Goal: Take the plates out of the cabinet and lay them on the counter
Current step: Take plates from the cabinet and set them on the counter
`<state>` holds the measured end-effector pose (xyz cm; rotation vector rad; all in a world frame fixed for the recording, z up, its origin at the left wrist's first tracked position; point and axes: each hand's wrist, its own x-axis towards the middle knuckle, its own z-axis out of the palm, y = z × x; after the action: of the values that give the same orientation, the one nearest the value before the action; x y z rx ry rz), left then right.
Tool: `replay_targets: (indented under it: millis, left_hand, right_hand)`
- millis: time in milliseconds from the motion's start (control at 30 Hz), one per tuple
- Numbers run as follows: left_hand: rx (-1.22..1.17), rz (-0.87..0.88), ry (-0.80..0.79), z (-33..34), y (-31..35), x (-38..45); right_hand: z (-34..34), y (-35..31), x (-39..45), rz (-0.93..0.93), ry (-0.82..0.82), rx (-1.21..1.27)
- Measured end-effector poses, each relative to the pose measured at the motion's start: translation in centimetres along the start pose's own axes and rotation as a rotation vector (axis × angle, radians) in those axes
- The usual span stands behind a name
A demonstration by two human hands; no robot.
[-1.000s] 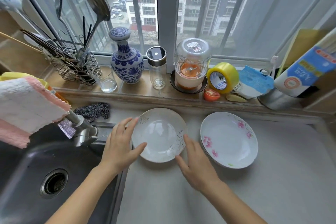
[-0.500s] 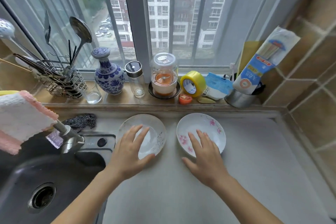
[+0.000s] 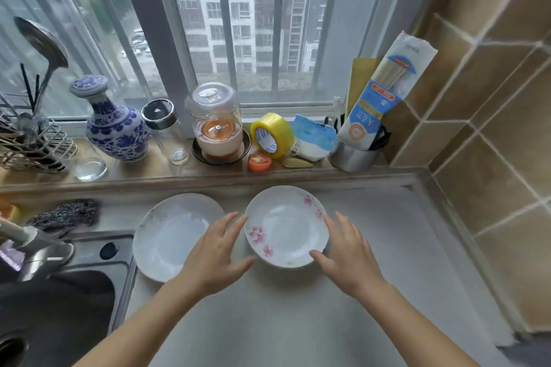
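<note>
**Two plates down on the counter, cabinet out of frame**

Progress: two plates lie flat on the counter (image 3: 298,322), centre of frame, just below the window ledge. The plain plate (image 3: 176,235) sits left of centre, its left edge overhanging the sink rim (image 3: 125,271). The pink-flower plate (image 3: 286,226) sits just right of it; whether the two rims touch is hidden by the left hand. So at least two plates look placed. No cabinet is visible, so I can't say whether more remain inside. My read: the flower plate is getting a final nudge or is about to be released.

Hands: the left hand (image 3: 214,250) is spread, fingers straight, lying between the two plates with its fingertips at the flower plate's left rim. The right hand (image 3: 346,253) is also spread, fingers straight along the plate's right rim, thumb at the near edge. Neither is curled round anything. Contact with the rim looks likely but I can't confirm it.

Writing: the tall blue-and-white packet (image 3: 381,89), right of centre, standing in a steel cup (image 3: 351,155), has a red band and large pale characters, too blurred to read. The clear jar lid (image 3: 210,95) on the ledge carries a small label, illegible. The yellow tape roll (image 3: 271,134) has blue print on its core, unreadable. The blue-white pouch (image 3: 313,137) has small dark print at its lower left corner, also illegible. No brand can be made out.
</note>
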<state>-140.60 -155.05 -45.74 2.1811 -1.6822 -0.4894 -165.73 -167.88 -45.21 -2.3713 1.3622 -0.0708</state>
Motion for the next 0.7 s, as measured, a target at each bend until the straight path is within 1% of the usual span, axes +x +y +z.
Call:
replay_targets:
  millis: [233,467,567,700]
  left_hand:
    - [-0.097,-0.133,-0.059,2.7,0.0,3.7]
    - [-0.14,-0.287,-0.076,4.1,-0.5,6.1]
    - [-0.169,-0.302,-0.071,4.2,-0.6,6.6]
    - [-0.144,-0.287,-0.093,4.2,-0.9,7.0]
  right_hand:
    - [0.8,2.5,3.4,0.081,-0.004,0.057]
    - [2.5,3.4,6.2,0.174,-0.067,0.135]
    - [3.1,3.6,6.8,0.178,-0.072,0.179]
    - [3.7,3.9,6.9,0.186,-0.054,0.192]
